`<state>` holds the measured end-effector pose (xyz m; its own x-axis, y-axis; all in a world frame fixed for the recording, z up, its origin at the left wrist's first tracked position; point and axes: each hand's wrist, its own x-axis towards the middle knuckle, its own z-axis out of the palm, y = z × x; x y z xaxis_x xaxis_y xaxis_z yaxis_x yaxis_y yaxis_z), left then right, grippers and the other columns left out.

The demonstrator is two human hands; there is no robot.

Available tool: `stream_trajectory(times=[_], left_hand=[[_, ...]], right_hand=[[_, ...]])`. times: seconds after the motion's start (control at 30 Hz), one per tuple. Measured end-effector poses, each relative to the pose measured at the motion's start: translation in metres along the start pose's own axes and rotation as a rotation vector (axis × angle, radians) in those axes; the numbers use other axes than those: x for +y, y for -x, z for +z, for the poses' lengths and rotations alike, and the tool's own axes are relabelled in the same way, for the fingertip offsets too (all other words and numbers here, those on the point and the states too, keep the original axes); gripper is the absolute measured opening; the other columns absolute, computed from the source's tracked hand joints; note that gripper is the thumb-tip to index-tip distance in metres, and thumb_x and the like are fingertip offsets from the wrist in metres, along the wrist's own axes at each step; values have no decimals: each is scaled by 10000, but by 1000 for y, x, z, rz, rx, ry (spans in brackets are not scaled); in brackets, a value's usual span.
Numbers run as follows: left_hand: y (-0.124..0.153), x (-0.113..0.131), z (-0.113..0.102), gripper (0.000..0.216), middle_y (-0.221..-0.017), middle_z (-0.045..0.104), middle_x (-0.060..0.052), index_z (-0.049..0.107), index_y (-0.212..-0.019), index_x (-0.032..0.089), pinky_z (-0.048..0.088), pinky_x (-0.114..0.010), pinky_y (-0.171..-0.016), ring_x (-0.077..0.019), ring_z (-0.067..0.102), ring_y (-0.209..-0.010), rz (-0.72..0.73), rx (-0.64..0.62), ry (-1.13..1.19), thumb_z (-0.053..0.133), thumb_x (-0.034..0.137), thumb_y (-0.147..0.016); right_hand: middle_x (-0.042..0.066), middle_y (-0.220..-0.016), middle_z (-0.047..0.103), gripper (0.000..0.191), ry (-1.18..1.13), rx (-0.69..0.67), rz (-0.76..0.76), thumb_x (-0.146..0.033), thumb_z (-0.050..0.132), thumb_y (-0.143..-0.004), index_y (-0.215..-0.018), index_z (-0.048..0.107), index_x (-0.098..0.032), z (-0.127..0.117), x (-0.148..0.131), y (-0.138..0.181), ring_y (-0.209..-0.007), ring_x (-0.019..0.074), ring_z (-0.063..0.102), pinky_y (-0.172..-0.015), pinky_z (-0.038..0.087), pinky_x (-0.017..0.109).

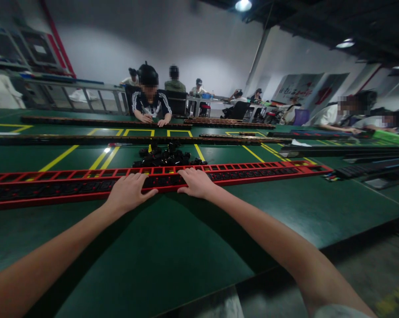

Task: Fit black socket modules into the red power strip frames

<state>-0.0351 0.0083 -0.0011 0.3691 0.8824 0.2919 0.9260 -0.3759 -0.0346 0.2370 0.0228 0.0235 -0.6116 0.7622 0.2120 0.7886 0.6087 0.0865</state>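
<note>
A pale workshop wall point(202, 44) rises behind a green table point(173, 247) striped with yellow tape point(58, 158). On it, a long red rack point(168, 189) holds black parts point(65, 187), a black pile point(171, 157) just beyond. Left hand point(128, 192) and right hand point(198, 183) rest on the rack, fingers point(132, 177) together, thumbs point(149, 193) out.

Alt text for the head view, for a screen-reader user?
The wearer's left hand and right hand rest on a long red slotted frame holding a row of black parts, on a green table. Just beyond it lies a heap of loose black pieces; a person in white-striped sleeves leans in opposite.
</note>
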Motion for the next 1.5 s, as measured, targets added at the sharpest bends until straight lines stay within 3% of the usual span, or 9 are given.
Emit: stream_trajectory(times=[0.23, 0.37, 0.6, 0.8, 1.0, 1.13, 1.3, 1.5], left_hand=[[0, 0, -3, 699, -1197, 732, -211, 660, -1320, 86, 527, -489, -907, -374, 690, -1071, 21, -15, -18, 447, 654, -973], [-1, 3, -6, 652, -1178, 733, -213, 664, -1299, 81, 519, -480, -908, -371, 692, -1069, 54, -39, -28, 432, 609, -996], [-2, 6, -7, 666, -1200, 731, -215, 651, -1337, 62, 514, -473, -928, -368, 689, -1090, 34, -47, -12, 450, 601, -1001], [-1, 5, -4, 692, -1244, 724, -204, 636, -1350, 77, 512, -461, -952, -346, 682, -1101, 42, -43, -51, 401, 635, -1014], [-1, 5, -4, 687, -1223, 728, -216, 645, -1353, 74, 515, -479, -943, -362, 685, -1093, 29, -42, -6, 433, 624, -999], [-2, 5, -4, 701, -1210, 728, -224, 645, -1354, 62, 514, -489, -947, -369, 687, -1090, 39, -31, -6, 428, 626, -998], [-2, 5, -3, 693, -1193, 730, -222, 661, -1323, 59, 513, -485, -937, -369, 690, -1074, 47, -19, -20, 425, 627, -1002], [-2, 6, -3, 616, -1176, 736, -200, 673, -1270, 96, 514, -457, -910, -347, 691, -1056, 47, -17, -20, 446, 600, -1000]], right_hand=[[182, -1260, 713, 656, -29, -39, 26, -459, 835, -854, -1375, 582, -152, -11, 30, 18, -1133, 359, 689, -877, 554, 448], [177, -1252, 716, 584, 4, -28, -28, -468, 804, -871, -1324, 628, -145, -8, 44, 24, -1116, 349, 690, -918, 548, 458], [169, -1255, 693, 377, -63, 166, -151, -348, 696, -951, -1253, 665, -124, 10, 27, 22, -1190, 314, 619, -1001, 514, 470], [174, -1201, 706, 243, -123, 403, -166, -281, 603, -980, -1142, 700, -129, 3, 27, 20, -1136, 310, 617, -976, 512, 473], [132, -1039, 731, 189, -189, 251, -184, -233, 564, -994, -996, 740, -166, 7, 28, 19, -1008, 268, 634, -951, 520, 446], [147, -1080, 724, 226, -171, 303, -173, -214, 525, -1010, -1009, 744, -160, 9, 27, 19, -1036, 270, 627, -949, 515, 442], [135, -1032, 719, 210, -182, 266, -167, -235, 537, -1006, -977, 732, -161, 10, 23, 19, -1008, 263, 626, -937, 524, 434], [172, -1279, 670, 302, -231, 427, -167, -249, 549, -988, -1244, 664, -139, 6, 5, 23, -1213, 302, 588, -1065, 494, 502]])
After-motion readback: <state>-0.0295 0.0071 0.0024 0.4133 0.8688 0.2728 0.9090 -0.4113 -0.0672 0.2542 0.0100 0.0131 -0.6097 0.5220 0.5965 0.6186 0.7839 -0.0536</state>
